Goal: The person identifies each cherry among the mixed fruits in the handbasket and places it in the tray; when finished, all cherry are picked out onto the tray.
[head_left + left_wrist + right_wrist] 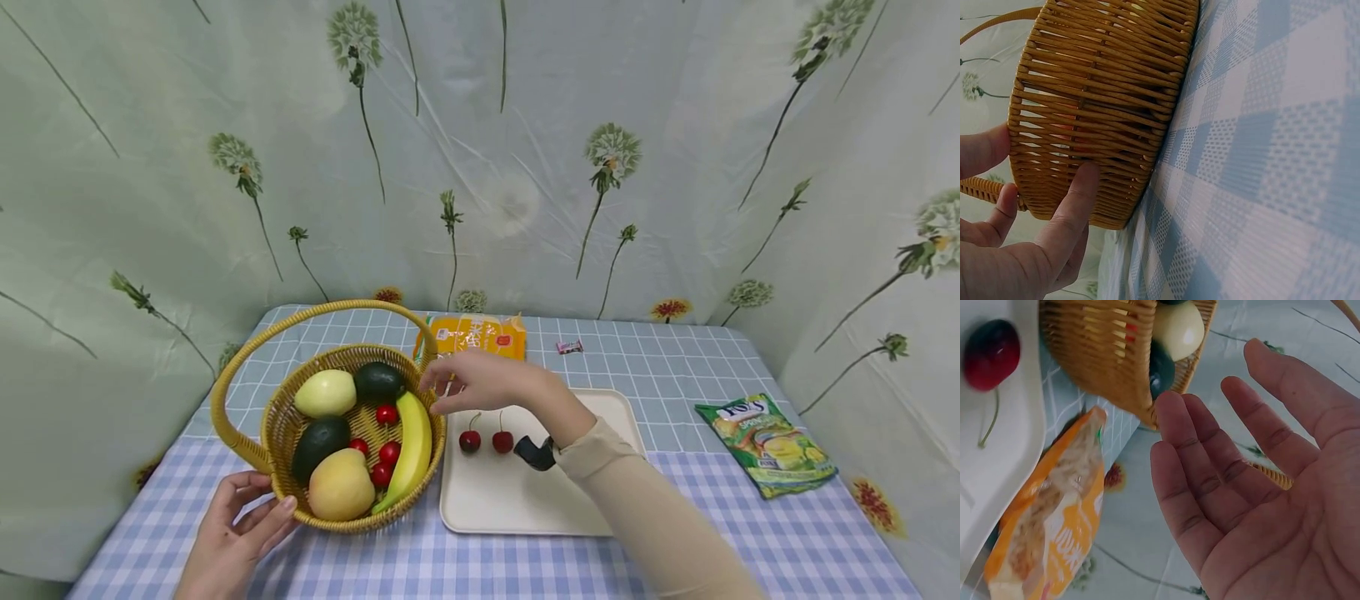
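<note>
A woven wicker basket [352,523] with a tall arched handle stands on the left of the table. It holds a banana [411,450], several red cherries [389,452], dark green avocado-like fruits [321,446], a pale green fruit [326,393] and a peach-coloured fruit [341,485]. My left hand [243,527] holds its near-left rim; the left wrist view shows one finger [1075,200] against the woven side. Over the basket's right rim hovers my right hand [480,382], its fingers loosely bent and nothing in them. Two stemmed cherries [502,442] lie on the cream tray [525,508] below.
Behind the tray lies an orange snack bag [480,333], with a small pink wrapped candy [569,347] to its right. A green candy bag [768,446] rests at the table's right side. A dandelion-print curtain [510,167] hangs behind the table.
</note>
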A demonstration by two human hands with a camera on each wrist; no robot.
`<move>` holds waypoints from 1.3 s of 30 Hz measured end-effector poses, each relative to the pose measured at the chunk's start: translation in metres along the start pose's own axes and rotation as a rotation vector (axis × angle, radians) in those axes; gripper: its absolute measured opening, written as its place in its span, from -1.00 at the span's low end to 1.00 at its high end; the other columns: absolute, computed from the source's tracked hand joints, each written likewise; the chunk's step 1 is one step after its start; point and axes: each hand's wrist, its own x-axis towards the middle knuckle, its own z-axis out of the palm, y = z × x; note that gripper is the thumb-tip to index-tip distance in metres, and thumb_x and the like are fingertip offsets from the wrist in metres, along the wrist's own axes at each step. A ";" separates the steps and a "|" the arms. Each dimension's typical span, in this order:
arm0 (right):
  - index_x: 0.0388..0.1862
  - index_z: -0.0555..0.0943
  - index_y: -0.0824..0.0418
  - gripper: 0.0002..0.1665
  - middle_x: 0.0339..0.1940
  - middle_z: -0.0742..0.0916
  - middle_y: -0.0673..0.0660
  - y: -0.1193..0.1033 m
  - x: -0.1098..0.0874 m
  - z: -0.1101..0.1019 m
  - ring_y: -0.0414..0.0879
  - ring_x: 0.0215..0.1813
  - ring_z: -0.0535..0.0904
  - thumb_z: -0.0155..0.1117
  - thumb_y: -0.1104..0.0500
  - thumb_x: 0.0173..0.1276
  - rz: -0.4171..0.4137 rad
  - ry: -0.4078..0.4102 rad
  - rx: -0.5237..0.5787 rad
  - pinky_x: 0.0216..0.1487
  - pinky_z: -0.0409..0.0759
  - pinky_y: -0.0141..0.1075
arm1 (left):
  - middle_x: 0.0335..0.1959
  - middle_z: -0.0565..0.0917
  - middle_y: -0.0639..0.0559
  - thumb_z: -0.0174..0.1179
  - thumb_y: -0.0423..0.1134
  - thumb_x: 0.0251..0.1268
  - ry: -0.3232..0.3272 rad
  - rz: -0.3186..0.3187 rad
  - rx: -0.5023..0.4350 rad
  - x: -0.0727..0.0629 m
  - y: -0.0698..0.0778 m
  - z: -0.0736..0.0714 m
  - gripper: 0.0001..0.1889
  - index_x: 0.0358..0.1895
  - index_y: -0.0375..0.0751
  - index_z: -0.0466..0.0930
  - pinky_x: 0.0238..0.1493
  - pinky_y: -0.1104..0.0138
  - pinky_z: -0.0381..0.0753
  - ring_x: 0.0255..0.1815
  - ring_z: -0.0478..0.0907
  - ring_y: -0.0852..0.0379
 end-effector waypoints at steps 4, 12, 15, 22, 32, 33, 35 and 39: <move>0.30 0.67 0.17 -0.59 0.03 0.82 0.07 -0.008 0.011 0.001 -0.11 0.10 0.74 0.41 0.07 0.57 0.022 -0.011 0.011 0.10 0.74 -0.39 | 0.45 0.20 -0.21 0.35 -0.35 0.52 -0.007 0.014 -0.008 0.000 0.001 0.002 -0.48 0.25 -0.13 0.17 -0.01 0.40 0.81 -0.04 0.62 0.44; 0.34 0.67 0.10 -0.57 0.22 0.79 0.12 -0.021 0.025 0.008 -0.10 0.21 0.70 0.40 0.02 0.58 0.008 -0.062 -0.040 0.25 0.70 -0.37 | 0.46 0.20 -0.20 0.37 -0.34 0.51 -0.002 0.011 -0.004 -0.002 0.003 0.002 -0.48 0.25 -0.11 0.17 -0.01 0.41 0.81 -0.05 0.58 0.42; 0.36 0.65 0.11 -0.54 0.28 0.76 0.15 -0.025 0.032 0.012 -0.08 0.24 0.70 0.38 0.00 0.59 -0.001 -0.069 -0.076 0.27 0.68 -0.35 | 0.46 0.19 -0.21 0.38 -0.32 0.50 -0.001 0.012 -0.003 -0.002 0.002 0.002 -0.46 0.25 -0.11 0.17 -0.02 0.41 0.81 -0.04 0.58 0.41; 0.35 0.65 0.02 -0.56 0.32 0.74 0.13 -0.032 0.050 0.017 -0.12 0.26 0.70 0.39 -0.02 0.58 0.018 -0.085 -0.083 0.25 0.67 -0.35 | 0.47 0.19 -0.22 0.37 -0.33 0.51 0.002 0.003 -0.002 -0.002 0.002 0.002 -0.47 0.25 -0.11 0.17 -0.02 0.41 0.80 -0.05 0.58 0.40; 0.42 0.61 0.06 -0.49 0.37 0.70 0.14 -0.029 0.079 0.027 -0.01 0.41 0.61 0.38 -0.04 0.60 0.047 -0.137 -0.072 0.34 0.63 -0.32 | 0.45 0.19 -0.22 0.32 -0.34 0.55 -0.007 0.015 0.005 -0.003 0.001 0.002 -0.50 0.26 -0.15 0.16 -0.03 0.41 0.80 -0.05 0.57 0.40; 0.42 0.61 0.04 -0.49 0.37 0.70 0.14 -0.028 0.081 0.027 -0.02 0.41 0.61 0.38 -0.05 0.60 0.057 -0.141 -0.066 0.34 0.63 -0.31 | 0.45 0.19 -0.21 0.32 -0.35 0.55 -0.008 0.017 0.002 -0.003 0.001 0.002 -0.50 0.26 -0.15 0.16 -0.03 0.41 0.80 -0.05 0.57 0.40; 0.42 0.61 0.04 -0.49 0.39 0.69 0.16 -0.028 0.085 0.029 -0.01 0.41 0.60 0.38 -0.06 0.59 0.072 -0.147 -0.052 0.35 0.63 -0.30 | 0.44 0.19 -0.20 0.33 -0.35 0.54 -0.009 0.020 -0.001 -0.003 0.000 0.002 -0.49 0.26 -0.15 0.16 -0.03 0.41 0.80 -0.05 0.57 0.40; 0.41 0.62 0.05 -0.49 0.40 0.69 0.18 -0.026 0.092 0.031 -0.02 0.42 0.60 0.39 -0.04 0.58 0.083 -0.153 -0.034 0.34 0.64 -0.32 | 0.42 0.20 -0.20 0.33 -0.36 0.54 -0.012 0.036 -0.006 -0.003 -0.002 0.002 -0.49 0.26 -0.18 0.16 -0.04 0.41 0.81 -0.05 0.57 0.40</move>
